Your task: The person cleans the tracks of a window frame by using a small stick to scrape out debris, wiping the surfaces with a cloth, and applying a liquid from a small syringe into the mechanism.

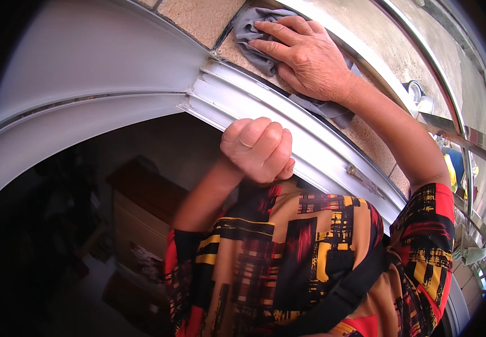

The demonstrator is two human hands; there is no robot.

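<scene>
A: Head view: right hand (305, 53) flat, fingers spread, pressing grey cloth (265, 39) on far tiled sill (209, 17).
B: Left hand (259, 149)?
A: Fingers curled on window track (310, 151), near; possibly gripping it.

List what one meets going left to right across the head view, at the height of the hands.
Pale grey curved window frame → brown wooden cabinet → closed left hand → right hand pressing the grey cloth → shiny metal railing.

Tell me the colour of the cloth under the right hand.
Grey cloth, head view.
</scene>
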